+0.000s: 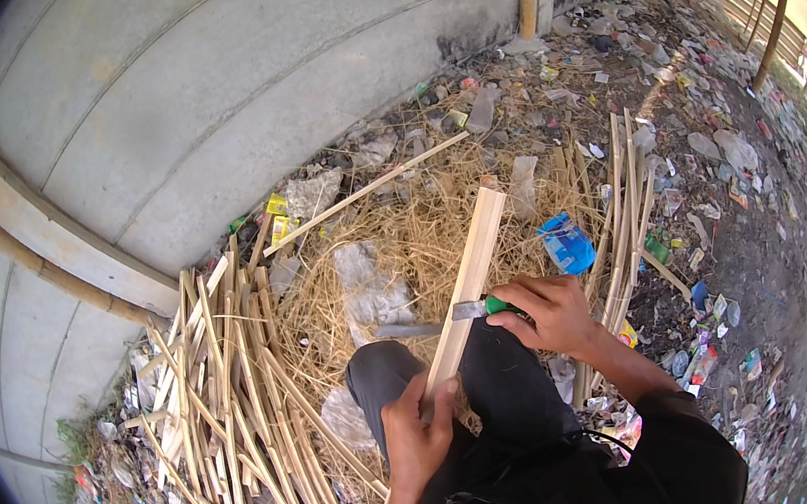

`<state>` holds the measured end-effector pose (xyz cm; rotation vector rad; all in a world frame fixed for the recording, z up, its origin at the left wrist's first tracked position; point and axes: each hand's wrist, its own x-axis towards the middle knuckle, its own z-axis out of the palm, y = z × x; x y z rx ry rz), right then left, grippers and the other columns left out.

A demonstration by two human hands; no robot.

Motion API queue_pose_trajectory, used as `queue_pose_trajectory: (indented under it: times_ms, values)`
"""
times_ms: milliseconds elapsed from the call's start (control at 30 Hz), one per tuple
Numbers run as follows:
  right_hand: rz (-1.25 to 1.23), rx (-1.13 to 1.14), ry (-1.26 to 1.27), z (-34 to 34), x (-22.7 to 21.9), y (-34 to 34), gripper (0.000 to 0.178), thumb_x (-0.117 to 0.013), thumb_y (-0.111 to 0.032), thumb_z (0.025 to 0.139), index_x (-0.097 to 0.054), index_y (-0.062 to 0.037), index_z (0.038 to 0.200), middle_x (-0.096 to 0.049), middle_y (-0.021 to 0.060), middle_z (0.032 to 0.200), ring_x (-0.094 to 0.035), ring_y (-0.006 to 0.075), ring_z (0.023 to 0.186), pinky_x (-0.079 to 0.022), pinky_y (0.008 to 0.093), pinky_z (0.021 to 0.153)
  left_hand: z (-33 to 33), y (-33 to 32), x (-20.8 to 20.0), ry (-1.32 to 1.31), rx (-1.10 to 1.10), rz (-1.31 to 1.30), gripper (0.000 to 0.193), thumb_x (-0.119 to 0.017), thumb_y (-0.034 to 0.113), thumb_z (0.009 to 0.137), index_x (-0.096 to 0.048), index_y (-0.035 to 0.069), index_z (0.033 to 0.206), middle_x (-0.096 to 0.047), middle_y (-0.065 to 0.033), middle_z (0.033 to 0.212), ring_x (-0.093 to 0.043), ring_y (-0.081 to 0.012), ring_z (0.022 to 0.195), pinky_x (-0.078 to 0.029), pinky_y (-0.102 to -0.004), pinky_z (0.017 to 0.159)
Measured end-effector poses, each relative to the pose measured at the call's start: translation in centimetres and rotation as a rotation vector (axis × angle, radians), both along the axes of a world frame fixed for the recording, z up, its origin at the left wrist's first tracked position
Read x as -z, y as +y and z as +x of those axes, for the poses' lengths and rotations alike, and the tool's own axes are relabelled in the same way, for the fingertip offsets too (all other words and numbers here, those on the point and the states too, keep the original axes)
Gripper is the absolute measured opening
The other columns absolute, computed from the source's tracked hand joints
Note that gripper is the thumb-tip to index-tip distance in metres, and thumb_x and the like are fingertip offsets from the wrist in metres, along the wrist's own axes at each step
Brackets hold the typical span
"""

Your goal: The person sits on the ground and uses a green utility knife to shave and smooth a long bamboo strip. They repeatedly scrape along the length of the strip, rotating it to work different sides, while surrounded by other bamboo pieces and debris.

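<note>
My left hand (pixel 419 440) is closed around the lower end of a pale split bamboo slat (pixel 475 261), which slants up and away between my knees. In my right hand (pixel 554 314) is a knife (pixel 469 310) with a green handle, gripped by the fingers. Its blade lies across the slat at about mid-length, with part of the metal showing past the slat's left side. Dark trousers (pixel 499 371) cover my bent knees just beneath the slat and knife.
To the left lies a heap of split bamboo strips (pixel 241 403); a smaller bundle of strips (pixel 626 215) rests on the right. Shavings (pixel 438 207) cover the ground ahead, near a blue plastic packet (pixel 566 243). Scattered litter reaches a grey panel wall (pixel 300 63).
</note>
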<state>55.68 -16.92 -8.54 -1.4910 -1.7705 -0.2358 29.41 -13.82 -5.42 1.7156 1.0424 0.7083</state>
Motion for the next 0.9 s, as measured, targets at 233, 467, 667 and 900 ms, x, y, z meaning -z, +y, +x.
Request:
queue_pose_trajectory:
  times_ms: [233,467,667,900]
  values:
    - [0.031,0.149,0.064,3.0,0.4,1.4,0.031,-0.084,-0.038,0.096,-0.077,-0.0115,0.111,-0.078,0.0042,0.089,-0.074,0.0262,0.066,-0.055,0.0376,0.056,-1.3,-0.8,0.6,0.072,-0.001,0.002,0.022,-0.072,0.02,0.107,-0.078,-0.001,0.106,-0.069,-0.0046,0.066,-0.065,-0.0102,0.061,-0.047,-0.0294,0.057]
    - [0.026,0.387,0.148,8.2,0.2,3.2,0.028,-0.079,-0.034,0.102,-0.077,-0.0073,0.112,-0.08,0.0092,0.094,-0.073,0.0258,0.065,-0.055,0.0375,0.057,-3.2,-1.8,0.6,0.147,0.075,-0.133,0.023,-0.074,0.021,0.106,-0.079,-0.002,0.106,-0.068,-0.0045,0.065,-0.065,-0.01,0.061,-0.048,-0.03,0.058]
    - [0.08,0.278,0.308,8.6,1.2,1.5,0.027,-0.077,-0.03,0.104,-0.076,-0.004,0.111,-0.08,0.0113,0.093,-0.074,0.0266,0.065,-0.054,0.0367,0.057,-4.3,-2.1,1.0,0.169,0.017,-0.106,0.02,-0.076,0.018,0.104,-0.078,-0.001,0.109,-0.072,-0.0094,0.067,-0.073,-0.0175,0.064,-0.055,-0.0334,0.061]
    - [0.014,0.014,0.184,2.1,0.6,1.0,0.027,-0.082,-0.031,0.099,-0.075,-0.0069,0.109,-0.08,0.0078,0.094,-0.074,0.0265,0.065,-0.053,0.0367,0.055,-2.2,-1.5,0.5,0.105,-0.012,-0.008,0.02,-0.076,0.018,0.105,-0.076,-0.002,0.111,-0.074,-0.0155,0.072,-0.078,-0.0272,0.066,-0.057,-0.0365,0.06]
